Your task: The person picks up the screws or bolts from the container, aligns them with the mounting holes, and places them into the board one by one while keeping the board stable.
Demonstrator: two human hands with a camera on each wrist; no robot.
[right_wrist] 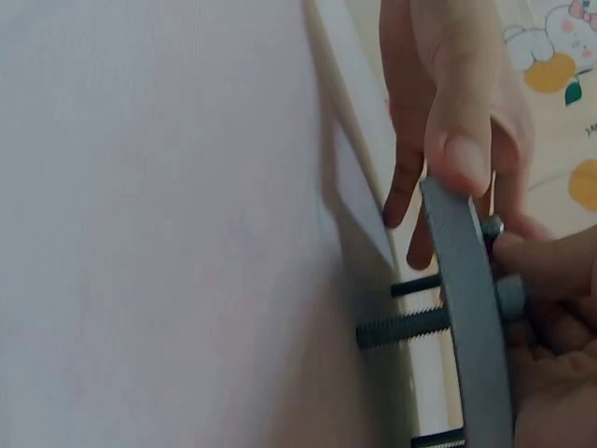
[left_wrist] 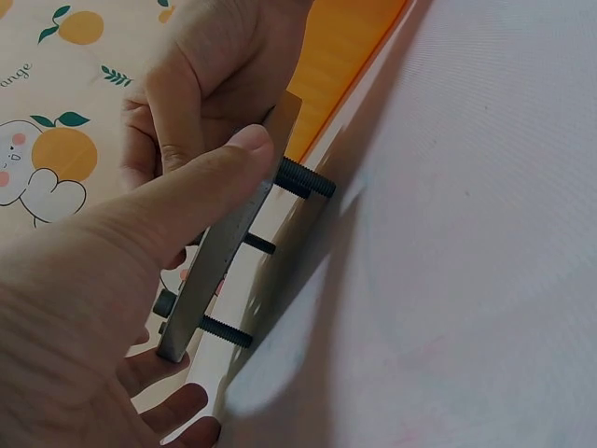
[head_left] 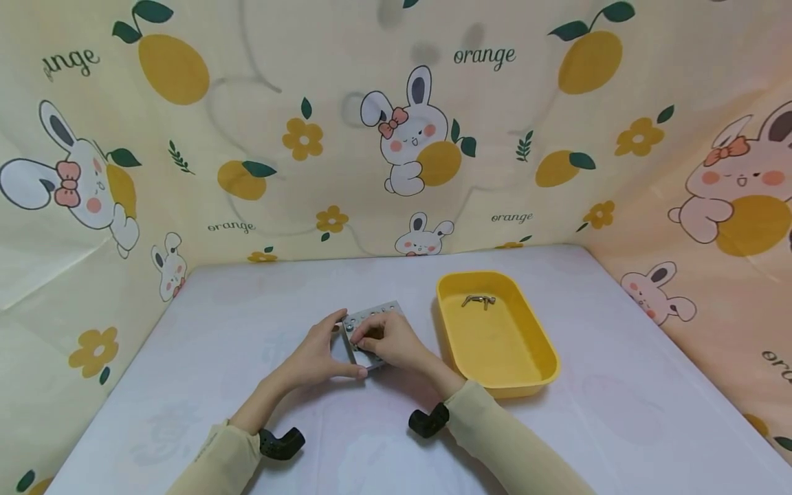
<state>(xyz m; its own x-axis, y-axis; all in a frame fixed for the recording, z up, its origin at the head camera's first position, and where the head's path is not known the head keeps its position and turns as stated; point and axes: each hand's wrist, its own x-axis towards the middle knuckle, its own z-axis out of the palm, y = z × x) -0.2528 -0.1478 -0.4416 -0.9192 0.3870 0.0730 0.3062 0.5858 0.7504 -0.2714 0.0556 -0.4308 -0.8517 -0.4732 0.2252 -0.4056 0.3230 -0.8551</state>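
Note:
A grey metal plate (head_left: pixel 394 306) with rows of holes is held tilted just above the table. My left hand (head_left: pixel 315 354) grips it by its edges, the thumb along the near edge in the left wrist view. Several bolts pass through it, and their threaded shanks (left_wrist: pixel 227 331) stick out of the underside. Over the upper face, my right hand (head_left: pixel 399 342) has its fingertips curled at a small bolt (right_wrist: pixel 492 227), pinching its head. Another bolt head (right_wrist: pixel 510 297) stands beside those fingers. The right hand hides part of the plate in the head view.
Right of the hands stands a yellow tray (head_left: pixel 547 350), close to the right forearm. Several loose bolts (head_left: pixel 479 300) lie near its far end. A white cloth covers the table (head_left: pixel 247 302), and a printed curtain (head_left: pixel 346 199) hangs behind and at both sides.

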